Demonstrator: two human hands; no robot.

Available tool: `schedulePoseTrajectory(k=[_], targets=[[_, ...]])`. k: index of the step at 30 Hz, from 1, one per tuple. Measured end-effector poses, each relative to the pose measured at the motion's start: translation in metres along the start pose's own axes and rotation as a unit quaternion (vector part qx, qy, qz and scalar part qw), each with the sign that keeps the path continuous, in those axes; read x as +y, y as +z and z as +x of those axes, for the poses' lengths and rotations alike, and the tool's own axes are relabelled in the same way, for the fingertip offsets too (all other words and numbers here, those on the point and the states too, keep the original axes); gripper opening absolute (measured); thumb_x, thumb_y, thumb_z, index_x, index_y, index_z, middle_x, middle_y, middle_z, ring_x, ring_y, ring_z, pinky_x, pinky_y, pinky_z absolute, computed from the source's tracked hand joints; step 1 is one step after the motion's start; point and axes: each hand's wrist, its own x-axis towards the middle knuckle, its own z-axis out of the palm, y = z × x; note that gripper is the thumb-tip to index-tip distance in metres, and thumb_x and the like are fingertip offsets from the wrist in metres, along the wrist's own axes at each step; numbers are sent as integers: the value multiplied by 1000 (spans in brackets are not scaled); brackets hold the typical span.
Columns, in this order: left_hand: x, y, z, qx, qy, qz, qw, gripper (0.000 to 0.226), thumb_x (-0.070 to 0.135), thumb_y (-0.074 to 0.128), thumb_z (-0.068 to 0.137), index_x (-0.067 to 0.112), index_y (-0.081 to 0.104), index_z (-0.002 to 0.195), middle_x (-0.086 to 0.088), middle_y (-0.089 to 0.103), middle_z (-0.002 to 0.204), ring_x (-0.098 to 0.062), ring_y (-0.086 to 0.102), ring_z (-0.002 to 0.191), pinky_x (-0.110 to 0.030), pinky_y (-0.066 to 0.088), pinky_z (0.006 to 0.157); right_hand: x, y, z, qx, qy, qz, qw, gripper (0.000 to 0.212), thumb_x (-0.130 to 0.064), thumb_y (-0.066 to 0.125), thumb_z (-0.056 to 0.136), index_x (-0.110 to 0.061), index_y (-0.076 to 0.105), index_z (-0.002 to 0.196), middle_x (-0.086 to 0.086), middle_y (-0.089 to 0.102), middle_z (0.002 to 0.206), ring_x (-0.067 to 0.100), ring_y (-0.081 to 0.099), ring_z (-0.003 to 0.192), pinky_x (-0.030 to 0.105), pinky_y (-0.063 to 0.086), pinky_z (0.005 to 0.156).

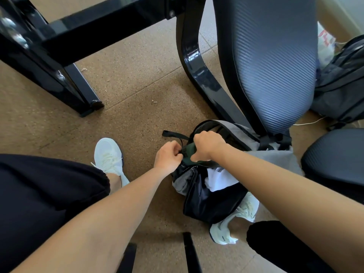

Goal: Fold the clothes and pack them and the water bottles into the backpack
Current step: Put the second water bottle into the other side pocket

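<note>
A grey and black backpack (pixel 206 200) lies open on the floor between my feet, leaning against a chair. White folded cloth (pixel 220 181) shows inside its opening. My left hand (pixel 168 156) and my right hand (pixel 207 144) both grip a dark green piece of clothing (pixel 189 152) at the top of the backpack's opening, fingers closed on it. No water bottle is in view.
A mesh office chair back (pixel 266 56) and its black frame (pixel 197 62) stand right behind the backpack. Black table legs (pixel 78 89) are at the left. A second dark backpack (pixel 342 83) lies at the far right. Cork-like floor (pixel 128 119) spreads ahead.
</note>
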Motion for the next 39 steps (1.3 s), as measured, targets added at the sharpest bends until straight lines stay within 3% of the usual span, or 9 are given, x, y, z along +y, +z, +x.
schedulePoseTrajectory(k=[4,10,13,15,18,20,24,29,39], targets=[[15,-16,11,-151,116,-13,982,89,27,75,67,46,38,146,14,42,140,-14,45,125,-42,49,93,3,17,-9,61,13,79,995,61,-54,72,82,-15,58,128,5,68,101,28,67,92,39,58,77],[20,-22,23,-184,131,-38,973,76,43,85,69,52,48,135,22,62,129,-7,58,124,-46,49,107,-14,74,-73,357,-47,155,920,52,-27,75,86,-9,62,133,11,61,137,31,53,131,43,45,111],[24,-22,22,-166,120,-37,978,80,42,87,64,48,49,134,18,62,130,-11,58,125,-47,50,106,-27,102,-88,304,62,364,878,42,-32,72,92,-15,64,129,-1,65,125,18,57,118,33,49,101],[31,-20,19,-137,133,-37,981,80,40,88,62,42,51,134,13,62,130,-13,58,123,-44,50,105,-27,109,-77,237,212,554,769,36,-38,73,91,-14,65,117,-2,65,108,15,59,104,31,48,93],[42,-21,14,-105,168,-24,980,76,34,90,66,35,54,133,10,61,130,-14,58,122,-39,50,103,-21,102,-69,213,315,818,431,44,-42,77,87,-2,58,92,9,61,86,25,61,82,40,51,86],[44,-25,11,-96,194,-8,976,75,34,89,67,37,53,132,12,61,130,-12,58,122,-39,50,102,-11,100,-68,234,300,900,212,45,-36,76,90,-1,56,113,7,62,102,24,61,89,42,49,102],[51,-37,4,-76,226,5,971,72,32,88,73,43,51,133,17,61,130,-9,57,122,-32,47,99,9,102,-68,264,318,836,360,45,-25,85,83,-13,58,116,0,64,118,15,58,112,34,45,110],[63,-45,6,-46,254,46,965,50,42,83,81,34,64,127,12,61,124,-8,59,115,-34,52,99,2,87,-60,257,242,819,452,22,-35,73,93,-14,70,91,12,77,95,30,73,94,52,58,93],[88,-58,-11,-101,298,179,932,70,57,90,65,28,67,125,10,64,118,-11,61,112,-26,45,94,21,62,-82,265,206,814,474,46,-27,66,99,18,63,106,17,61,87,29,62,78,21,56,55]])
